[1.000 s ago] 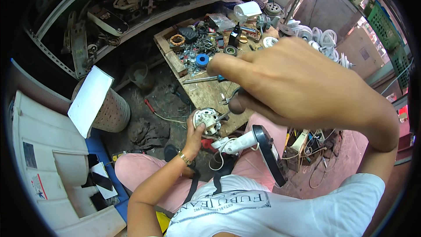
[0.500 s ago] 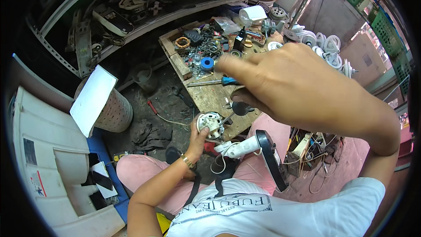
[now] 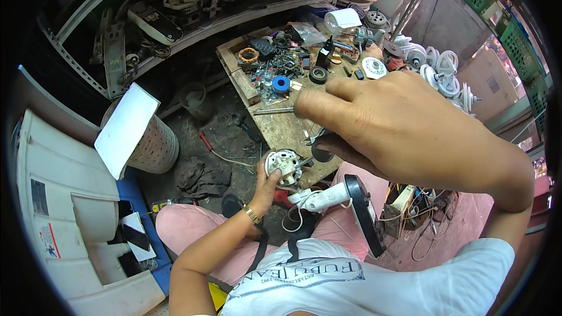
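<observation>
My left hand [image 3: 267, 182] grips a round white plastic-and-metal housing [image 3: 283, 165] above my lap. My right hand [image 3: 374, 129], large and close to the camera, is closed around the dark handle [image 3: 322, 150] of a tool whose thin metal shaft [image 3: 305, 161] reaches down to the housing's right side. Just below lies a white fan stand neck with a black base [image 3: 365, 216], resting across my thigh with a loose white cord. Beyond my hands, the worn wooden bench [image 3: 275, 131] carries a blue roll [image 3: 281, 85], a tape roll, small hardware and another long tool, partly hidden by my fingers.
A perforated bin [image 3: 155, 146] topped with a white sheet stands left, near a red-handled tool [image 3: 206, 139] on the floor. A metal shelf [image 3: 175, 41] of parts is behind. White coiled parts [image 3: 439, 67] lie at the back right, and a box of cables [image 3: 404, 210] is beside my right leg.
My right hand has shifted slightly down and rightward with the tool, uncovering more of the bench behind it. The housing in my left hand sits slightly farther right and lower in view.
</observation>
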`<action>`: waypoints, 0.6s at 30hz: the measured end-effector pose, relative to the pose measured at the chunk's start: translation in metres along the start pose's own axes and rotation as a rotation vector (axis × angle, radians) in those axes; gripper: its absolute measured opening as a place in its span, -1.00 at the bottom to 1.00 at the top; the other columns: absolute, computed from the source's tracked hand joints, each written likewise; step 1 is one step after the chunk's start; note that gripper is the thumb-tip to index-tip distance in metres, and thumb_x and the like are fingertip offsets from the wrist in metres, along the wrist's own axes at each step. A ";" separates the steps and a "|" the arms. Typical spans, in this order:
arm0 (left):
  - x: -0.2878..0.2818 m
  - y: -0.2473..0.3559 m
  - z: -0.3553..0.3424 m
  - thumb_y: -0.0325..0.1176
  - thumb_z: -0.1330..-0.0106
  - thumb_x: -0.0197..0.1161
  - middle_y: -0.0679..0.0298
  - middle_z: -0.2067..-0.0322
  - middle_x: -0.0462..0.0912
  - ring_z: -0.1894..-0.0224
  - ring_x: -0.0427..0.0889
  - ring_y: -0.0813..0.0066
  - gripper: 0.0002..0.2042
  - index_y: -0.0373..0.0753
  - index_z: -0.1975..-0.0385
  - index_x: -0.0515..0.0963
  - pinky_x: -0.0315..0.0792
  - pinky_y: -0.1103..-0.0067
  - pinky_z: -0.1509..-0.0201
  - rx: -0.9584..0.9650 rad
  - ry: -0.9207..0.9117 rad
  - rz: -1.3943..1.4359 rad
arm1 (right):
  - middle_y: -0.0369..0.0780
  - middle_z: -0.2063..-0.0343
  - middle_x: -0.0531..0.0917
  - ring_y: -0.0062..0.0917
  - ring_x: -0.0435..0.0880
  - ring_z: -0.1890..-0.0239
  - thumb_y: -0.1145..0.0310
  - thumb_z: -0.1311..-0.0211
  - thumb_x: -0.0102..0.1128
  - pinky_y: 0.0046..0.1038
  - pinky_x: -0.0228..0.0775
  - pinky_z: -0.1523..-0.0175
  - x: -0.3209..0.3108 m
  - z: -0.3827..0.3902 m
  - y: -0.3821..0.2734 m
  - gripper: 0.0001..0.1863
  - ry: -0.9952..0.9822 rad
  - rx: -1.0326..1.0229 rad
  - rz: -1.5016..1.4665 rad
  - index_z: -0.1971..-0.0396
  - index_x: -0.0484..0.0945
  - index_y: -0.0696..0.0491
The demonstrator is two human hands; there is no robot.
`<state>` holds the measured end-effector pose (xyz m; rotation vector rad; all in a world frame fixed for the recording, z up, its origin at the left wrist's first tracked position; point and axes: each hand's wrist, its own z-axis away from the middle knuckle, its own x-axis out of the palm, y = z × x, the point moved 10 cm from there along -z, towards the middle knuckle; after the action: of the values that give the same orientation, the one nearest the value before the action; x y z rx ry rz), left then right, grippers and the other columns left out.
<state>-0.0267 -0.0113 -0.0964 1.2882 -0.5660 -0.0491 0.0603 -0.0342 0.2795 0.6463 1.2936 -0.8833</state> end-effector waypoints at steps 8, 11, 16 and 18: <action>0.002 0.005 0.001 -0.09 -0.29 0.16 0.17 -0.20 0.27 -0.25 0.31 0.37 -0.34 -0.17 -0.34 0.10 0.23 0.44 -0.33 0.010 -0.002 -0.009 | -0.22 0.27 0.52 -0.25 0.60 0.31 0.46 -0.10 0.23 -0.30 0.42 0.33 -0.006 0.011 -0.007 -0.64 0.161 -0.118 0.003 0.06 0.42 0.02; 0.006 0.009 0.003 -0.10 -0.29 0.16 0.17 -0.20 0.27 -0.24 0.33 0.38 -0.34 -0.18 -0.34 0.10 0.25 0.44 -0.32 -0.006 -0.002 0.008 | -0.23 0.28 0.51 -0.27 0.61 0.31 0.43 -0.09 0.26 -0.30 0.42 0.33 -0.008 0.018 -0.004 -0.64 0.188 -0.063 -0.023 0.09 0.43 0.04; 0.007 0.009 0.004 -0.11 -0.29 0.17 0.16 -0.19 0.30 -0.23 0.35 0.38 -0.34 -0.18 -0.33 0.09 0.27 0.45 -0.31 -0.032 0.005 0.006 | -0.24 0.29 0.51 -0.27 0.61 0.33 0.39 -0.09 0.28 -0.32 0.43 0.34 -0.005 0.019 -0.005 -0.65 0.184 -0.039 -0.034 0.10 0.43 0.05; 0.008 0.008 0.002 -0.12 -0.29 0.17 0.15 -0.18 0.30 -0.23 0.35 0.38 -0.34 -0.20 -0.33 0.09 0.27 0.44 -0.31 -0.028 0.000 0.021 | -0.24 0.30 0.50 -0.28 0.60 0.34 0.38 -0.09 0.29 -0.33 0.43 0.35 -0.006 0.018 0.000 -0.65 0.235 0.025 0.065 0.11 0.44 0.05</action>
<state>-0.0234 -0.0135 -0.0855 1.2553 -0.5773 -0.0395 0.0695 -0.0480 0.2883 0.8258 1.4637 -0.7881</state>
